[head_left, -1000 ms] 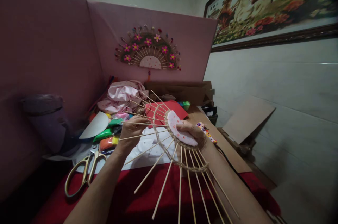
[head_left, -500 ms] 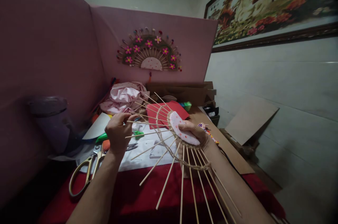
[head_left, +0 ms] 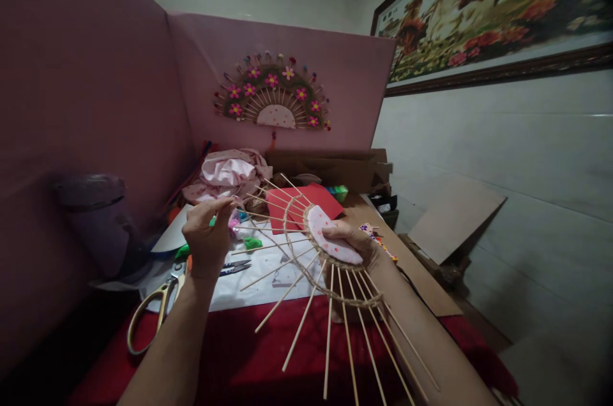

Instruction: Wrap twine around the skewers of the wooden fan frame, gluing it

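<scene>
My right hand (head_left: 352, 237) grips an unfinished fan by its white half-disc with red dots (head_left: 330, 246), the thumb pressed on top. Thin wooden sticks (head_left: 300, 337) spread out from the half-disc to the left and toward me. Brown twine (head_left: 293, 260) is woven across the sticks in an arc. A loose length of this twine leads up and left to my left hand (head_left: 208, 230), whose thumb and forefinger are pinched on its end, just left of the stick tips.
Gold-handled scissors (head_left: 152, 313) and small dark snips (head_left: 234, 267) lie left on the table. Red sheets (head_left: 282, 205), pink cloth (head_left: 227, 170) and cardboard (head_left: 330, 166) are behind. A finished flowered fan (head_left: 272, 93) hangs on the pink panel. A lidded container (head_left: 93, 221) stands left.
My left hand has moved slightly left and up, away from the stick tips, drawing the twine out with it. The fan has stayed almost still in my right hand.
</scene>
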`<state>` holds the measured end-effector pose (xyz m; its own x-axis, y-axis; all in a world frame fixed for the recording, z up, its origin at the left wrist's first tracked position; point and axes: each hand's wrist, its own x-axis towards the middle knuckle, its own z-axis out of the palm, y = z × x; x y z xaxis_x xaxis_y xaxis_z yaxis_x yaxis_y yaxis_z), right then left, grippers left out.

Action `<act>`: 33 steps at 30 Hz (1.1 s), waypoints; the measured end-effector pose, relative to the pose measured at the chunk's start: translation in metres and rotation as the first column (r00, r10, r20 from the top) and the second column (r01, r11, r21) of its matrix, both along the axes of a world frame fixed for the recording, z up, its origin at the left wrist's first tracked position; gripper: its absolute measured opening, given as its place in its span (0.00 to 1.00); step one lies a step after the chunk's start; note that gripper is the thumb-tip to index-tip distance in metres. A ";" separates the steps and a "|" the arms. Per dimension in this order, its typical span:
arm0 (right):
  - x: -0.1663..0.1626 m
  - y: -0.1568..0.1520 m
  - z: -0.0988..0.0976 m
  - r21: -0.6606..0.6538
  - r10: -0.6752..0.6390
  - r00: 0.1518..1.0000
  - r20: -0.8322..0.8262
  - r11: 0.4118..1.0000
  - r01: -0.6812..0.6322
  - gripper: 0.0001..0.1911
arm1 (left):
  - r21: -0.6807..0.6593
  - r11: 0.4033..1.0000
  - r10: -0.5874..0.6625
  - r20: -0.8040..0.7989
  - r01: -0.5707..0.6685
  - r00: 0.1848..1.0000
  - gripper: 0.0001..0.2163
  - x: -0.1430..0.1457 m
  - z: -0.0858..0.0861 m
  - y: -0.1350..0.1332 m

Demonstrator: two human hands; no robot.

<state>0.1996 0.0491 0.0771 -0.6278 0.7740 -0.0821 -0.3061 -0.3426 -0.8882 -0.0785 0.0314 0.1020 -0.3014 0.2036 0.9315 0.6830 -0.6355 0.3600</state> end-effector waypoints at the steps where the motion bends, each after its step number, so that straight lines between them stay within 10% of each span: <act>1: 0.000 -0.001 0.000 0.008 -0.002 1.000 -0.004 1.000 0.002 0.12 | -0.030 0.998 -0.045 0.037 0.047 0.998 0.05 -0.001 -0.001 0.001; 12: -0.014 -0.018 0.004 0.094 0.038 0.996 -0.075 0.995 -0.031 0.16 | -0.378 0.816 -0.352 0.275 0.437 0.895 0.04 0.014 -0.007 0.005; 21: -0.022 -0.024 0.004 0.076 0.108 0.990 -0.090 0.992 -0.101 0.16 | -0.450 0.719 -0.428 0.313 0.529 0.848 0.06 0.032 -0.023 0.012; 33: -0.030 -0.023 -0.003 0.044 0.076 0.997 0.011 0.996 -0.076 0.20 | -0.341 0.843 -0.280 0.384 0.417 0.880 0.06 0.029 -0.015 0.011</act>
<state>0.1696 0.0258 0.0742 -0.6844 0.7271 -0.0548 -0.2721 -0.3244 -0.9059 -0.0492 0.0424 0.0874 -0.3932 0.6843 0.6141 0.2539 -0.5611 0.7879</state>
